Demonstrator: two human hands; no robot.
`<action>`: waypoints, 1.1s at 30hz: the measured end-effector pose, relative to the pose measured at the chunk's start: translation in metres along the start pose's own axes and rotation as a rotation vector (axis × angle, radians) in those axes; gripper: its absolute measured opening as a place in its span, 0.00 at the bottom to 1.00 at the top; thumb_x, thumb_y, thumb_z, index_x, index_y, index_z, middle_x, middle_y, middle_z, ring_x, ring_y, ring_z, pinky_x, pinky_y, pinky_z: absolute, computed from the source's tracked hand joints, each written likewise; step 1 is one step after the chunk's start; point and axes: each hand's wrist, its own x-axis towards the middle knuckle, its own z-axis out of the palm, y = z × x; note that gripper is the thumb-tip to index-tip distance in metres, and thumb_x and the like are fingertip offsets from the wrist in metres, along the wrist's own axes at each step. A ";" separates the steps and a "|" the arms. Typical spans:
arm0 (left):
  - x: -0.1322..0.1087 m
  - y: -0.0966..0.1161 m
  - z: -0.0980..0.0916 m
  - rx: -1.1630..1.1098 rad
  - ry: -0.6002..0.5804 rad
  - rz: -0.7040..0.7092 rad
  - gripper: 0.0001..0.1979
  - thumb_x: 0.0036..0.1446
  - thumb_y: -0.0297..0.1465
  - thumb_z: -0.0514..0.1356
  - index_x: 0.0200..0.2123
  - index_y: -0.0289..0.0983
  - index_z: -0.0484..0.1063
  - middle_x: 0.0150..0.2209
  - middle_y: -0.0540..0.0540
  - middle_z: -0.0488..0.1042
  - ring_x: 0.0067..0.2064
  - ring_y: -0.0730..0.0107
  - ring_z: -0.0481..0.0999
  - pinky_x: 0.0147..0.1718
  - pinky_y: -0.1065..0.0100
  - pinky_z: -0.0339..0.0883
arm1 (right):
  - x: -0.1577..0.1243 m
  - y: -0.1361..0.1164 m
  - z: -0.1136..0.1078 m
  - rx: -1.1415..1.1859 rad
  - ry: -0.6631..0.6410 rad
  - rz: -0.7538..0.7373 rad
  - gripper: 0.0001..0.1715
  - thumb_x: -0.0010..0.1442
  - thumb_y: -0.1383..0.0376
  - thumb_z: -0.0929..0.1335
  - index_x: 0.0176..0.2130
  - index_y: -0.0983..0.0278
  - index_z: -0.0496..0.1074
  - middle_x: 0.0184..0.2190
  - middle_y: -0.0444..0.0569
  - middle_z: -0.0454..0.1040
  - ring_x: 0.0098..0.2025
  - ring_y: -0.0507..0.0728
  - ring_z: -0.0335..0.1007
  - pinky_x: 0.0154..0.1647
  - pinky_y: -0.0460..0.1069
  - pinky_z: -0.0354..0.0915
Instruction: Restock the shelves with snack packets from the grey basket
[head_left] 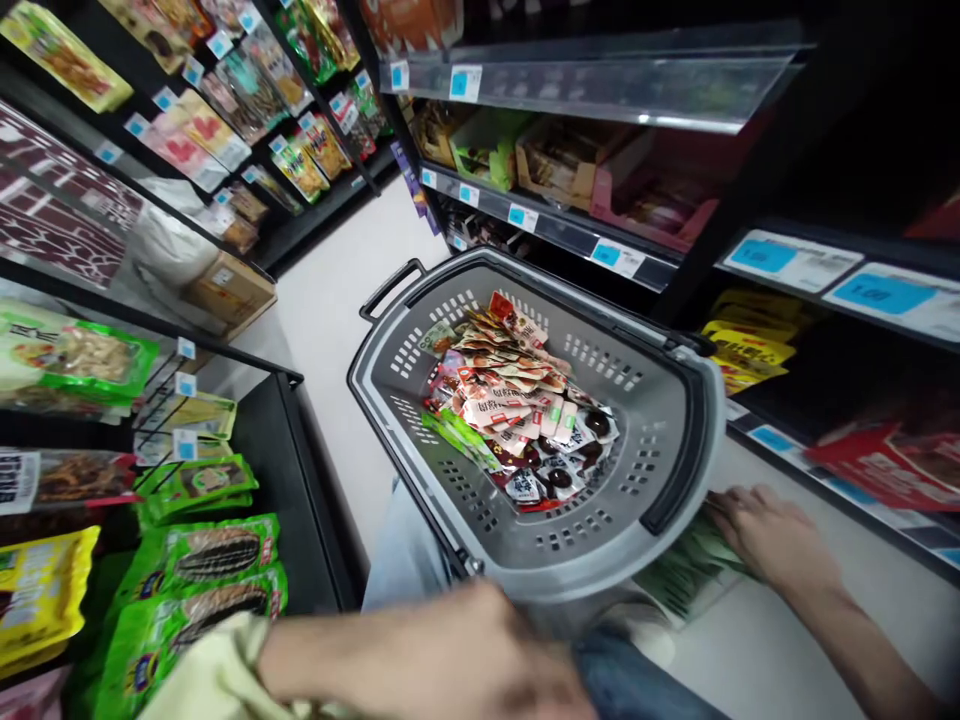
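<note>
A grey plastic shopping basket [667,400] fills the middle of the view, tilted, with several small snack packets [517,400] piled inside. My left hand [450,655] is at the basket's near rim, blurred, its fingers curled against the rim. My right hand [765,530] reaches under the basket's right side and rests on green packets [686,575] lying on a low white shelf [787,640]; its fingers are bent over them, partly hidden by the basket.
Dark store shelves with blue price tags [761,255] line the right; boxes of snacks [562,155] sit on them. Racks of hanging green and yellow packets [199,570] stand at the left. A cardboard box [229,290] lies on the pale aisle floor [337,300].
</note>
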 end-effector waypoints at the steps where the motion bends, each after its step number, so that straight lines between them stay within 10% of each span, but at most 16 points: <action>1: -0.006 -0.012 -0.037 0.067 0.129 -0.136 0.11 0.67 0.27 0.51 0.35 0.41 0.71 0.27 0.52 0.75 0.25 0.77 0.72 0.25 0.74 0.68 | 0.002 -0.002 -0.002 0.008 0.013 -0.032 0.21 0.65 0.58 0.58 0.36 0.61 0.77 0.37 0.61 0.76 0.41 0.68 0.72 0.34 0.59 0.66; 4: 0.009 -0.093 -0.126 0.538 0.421 -0.392 0.13 0.66 0.26 0.48 0.38 0.37 0.72 0.32 0.45 0.74 0.33 0.69 0.73 0.36 0.65 0.70 | 0.003 -0.006 0.002 0.098 0.003 -0.045 0.24 0.67 0.56 0.56 0.43 0.60 0.76 0.45 0.63 0.75 0.45 0.69 0.72 0.39 0.61 0.68; 7: 0.043 -0.195 -0.180 0.851 0.327 -0.524 0.12 0.60 0.22 0.53 0.44 0.31 0.73 0.49 0.33 0.74 0.52 0.56 0.71 0.51 0.58 0.65 | -0.004 -0.007 0.012 0.166 -0.008 0.015 0.28 0.68 0.51 0.54 0.49 0.60 0.74 0.52 0.60 0.73 0.51 0.70 0.71 0.46 0.63 0.70; 10: 0.067 -0.261 -0.201 0.897 0.162 -0.510 0.11 0.55 0.18 0.55 0.39 0.31 0.75 0.51 0.32 0.74 0.60 0.52 0.63 0.55 0.56 0.58 | -0.018 -0.008 0.009 0.208 0.070 0.076 0.33 0.68 0.48 0.53 0.58 0.65 0.68 0.61 0.61 0.66 0.58 0.70 0.67 0.56 0.65 0.67; 14: 0.079 -0.285 -0.197 0.953 0.144 -0.493 0.13 0.56 0.17 0.52 0.30 0.34 0.75 0.46 0.34 0.75 0.59 0.52 0.58 0.57 0.54 0.53 | -0.042 -0.016 -0.020 0.279 0.161 0.166 0.35 0.69 0.50 0.54 0.63 0.69 0.62 0.64 0.65 0.61 0.64 0.71 0.61 0.63 0.66 0.60; 21: 0.053 -0.252 -0.185 0.988 0.170 -0.607 0.11 0.59 0.20 0.52 0.36 0.33 0.75 0.52 0.33 0.71 0.56 0.51 0.65 0.51 0.57 0.59 | -0.075 -0.030 -0.074 0.416 0.236 0.363 0.29 0.67 0.50 0.57 0.61 0.58 0.65 0.62 0.60 0.66 0.64 0.74 0.62 0.65 0.71 0.59; 27: -0.013 -0.157 -0.190 0.981 0.403 -0.761 0.15 0.65 0.24 0.49 0.54 0.34 0.64 0.41 0.37 0.76 0.38 0.58 0.77 0.39 0.62 0.67 | -0.059 -0.063 -0.152 0.562 0.301 0.607 0.22 0.64 0.46 0.60 0.48 0.51 0.73 0.53 0.53 0.75 0.56 0.74 0.71 0.60 0.71 0.65; 30: -0.042 -0.098 -0.162 0.858 0.596 -0.652 0.14 0.67 0.27 0.46 0.50 0.35 0.67 0.39 0.40 0.76 0.35 0.64 0.77 0.37 0.62 0.69 | -0.040 -0.087 -0.189 0.760 0.311 0.618 0.18 0.62 0.47 0.65 0.45 0.51 0.75 0.47 0.53 0.78 0.45 0.70 0.77 0.52 0.67 0.72; 33: -0.046 -0.046 -0.103 0.558 0.697 -0.241 0.12 0.67 0.27 0.47 0.44 0.41 0.70 0.38 0.47 0.77 0.31 0.71 0.76 0.32 0.67 0.70 | -0.026 -0.109 -0.216 1.092 0.228 0.406 0.21 0.59 0.52 0.71 0.52 0.48 0.72 0.48 0.52 0.78 0.34 0.63 0.78 0.37 0.60 0.78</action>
